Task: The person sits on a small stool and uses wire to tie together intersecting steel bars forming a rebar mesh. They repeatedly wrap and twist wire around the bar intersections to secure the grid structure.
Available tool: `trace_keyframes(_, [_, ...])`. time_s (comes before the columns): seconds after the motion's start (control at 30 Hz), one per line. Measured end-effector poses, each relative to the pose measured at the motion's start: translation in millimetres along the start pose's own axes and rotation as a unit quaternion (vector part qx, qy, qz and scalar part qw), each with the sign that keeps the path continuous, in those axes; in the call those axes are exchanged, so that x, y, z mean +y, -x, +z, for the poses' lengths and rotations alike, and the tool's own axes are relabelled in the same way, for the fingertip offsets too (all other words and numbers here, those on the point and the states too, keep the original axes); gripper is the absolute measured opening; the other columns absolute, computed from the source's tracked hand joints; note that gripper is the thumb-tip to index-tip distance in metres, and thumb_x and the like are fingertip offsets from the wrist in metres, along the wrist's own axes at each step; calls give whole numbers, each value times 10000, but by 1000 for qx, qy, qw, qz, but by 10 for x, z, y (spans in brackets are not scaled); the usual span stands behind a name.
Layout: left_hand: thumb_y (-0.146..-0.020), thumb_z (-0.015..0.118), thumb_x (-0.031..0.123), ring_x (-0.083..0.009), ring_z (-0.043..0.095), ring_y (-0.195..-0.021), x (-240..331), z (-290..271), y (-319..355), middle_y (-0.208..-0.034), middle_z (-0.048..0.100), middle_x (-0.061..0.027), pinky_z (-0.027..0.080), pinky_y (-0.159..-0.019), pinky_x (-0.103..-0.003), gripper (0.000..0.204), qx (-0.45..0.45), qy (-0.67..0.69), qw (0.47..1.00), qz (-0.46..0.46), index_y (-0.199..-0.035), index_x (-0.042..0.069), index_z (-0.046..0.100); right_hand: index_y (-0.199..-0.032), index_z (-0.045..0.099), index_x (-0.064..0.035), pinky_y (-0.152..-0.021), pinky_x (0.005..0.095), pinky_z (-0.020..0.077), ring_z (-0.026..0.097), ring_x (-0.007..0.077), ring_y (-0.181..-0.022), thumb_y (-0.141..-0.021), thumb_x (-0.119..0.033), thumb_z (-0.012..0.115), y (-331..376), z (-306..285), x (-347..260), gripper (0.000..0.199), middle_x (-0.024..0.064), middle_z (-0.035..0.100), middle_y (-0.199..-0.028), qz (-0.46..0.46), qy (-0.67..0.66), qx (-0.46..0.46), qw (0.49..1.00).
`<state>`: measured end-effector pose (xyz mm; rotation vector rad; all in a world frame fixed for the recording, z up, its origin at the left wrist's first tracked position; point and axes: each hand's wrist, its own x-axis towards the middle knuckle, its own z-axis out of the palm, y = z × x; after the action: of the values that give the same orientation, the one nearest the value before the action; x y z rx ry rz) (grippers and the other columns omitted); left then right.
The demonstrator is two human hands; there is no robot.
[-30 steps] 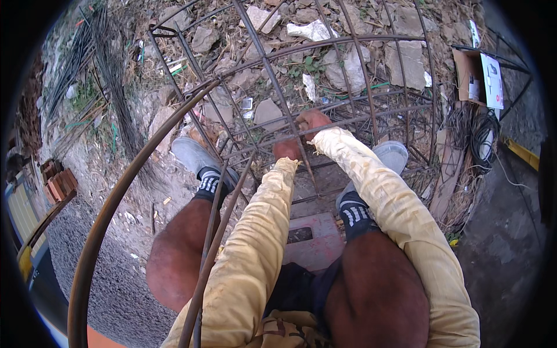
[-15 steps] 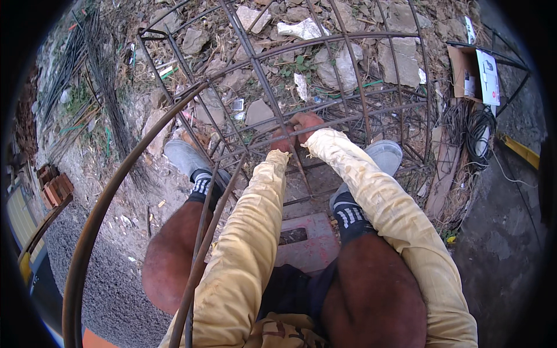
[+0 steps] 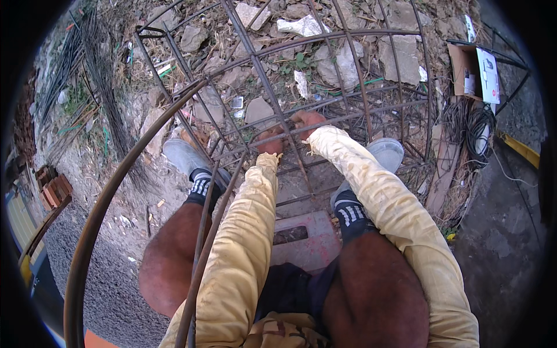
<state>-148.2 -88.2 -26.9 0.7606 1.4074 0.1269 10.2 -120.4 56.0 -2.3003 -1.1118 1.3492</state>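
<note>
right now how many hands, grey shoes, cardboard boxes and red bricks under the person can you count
hands: 2, left hand and right hand, both on the rebar cage
grey shoes: 2, left shoe and right shoe
cardboard box: 1
red brick: 1
total: 6

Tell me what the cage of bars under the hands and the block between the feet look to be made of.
Cage of thin dark bars: likely steel rebar, dull brown, rusty-looking, with a curved thicker hoop. Reddish rectangular block: probably concrete or brick, matte, dusty, with a slot in it.
</note>
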Motion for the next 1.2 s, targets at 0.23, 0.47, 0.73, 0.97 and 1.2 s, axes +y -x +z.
trace_keyframes(0.23, [-856,609,242,-221,624,-686,-209,356,12,-828,680,-124,485,-586,-342,266,152,79,984,47,-913,-6,686,-1080,648,-70,-872,371,477,627,282,-990,-831,-119,624,6,27,64,255,161,662,-1032,24,-48,-17,998])
trace_keyframes(0.47, [-868,608,291,-163,620,-757,-97,301,266,-839,685,-103,485,-691,-320,309,160,240,945,155,-931,4,707,-1121,641,-69,-854,362,480,629,276,-976,-839,-133,628,-57,92,-65,289,162,661,-1046,-15,-105,-64,992])
trace_keyframes(0.73, [-890,552,246,-203,621,-822,221,84,610,-916,666,-103,493,-745,-331,301,55,-10,988,141,-971,-24,656,-1045,659,-109,-831,404,482,608,361,-980,-801,-299,635,-82,261,90,310,195,614,-1077,0,121,-168,978])
trace_keyframes(0.97, [-934,463,160,-283,626,-865,353,159,592,-948,644,-141,519,-765,-406,215,-55,524,830,-184,-1003,-5,582,-1242,562,-172,-998,449,407,471,450,-1182,-791,-303,608,532,-227,-352,471,220,281,-1423,-16,160,-194,968])
trace_keyframes(1.2, [-950,505,241,-296,617,-843,265,184,509,-873,623,-119,520,-730,-434,219,-119,510,826,-207,-969,30,561,-1228,522,-104,-906,436,475,547,399,-1097,-823,-374,555,398,191,-31,488,205,531,-1218,2,109,-167,980])
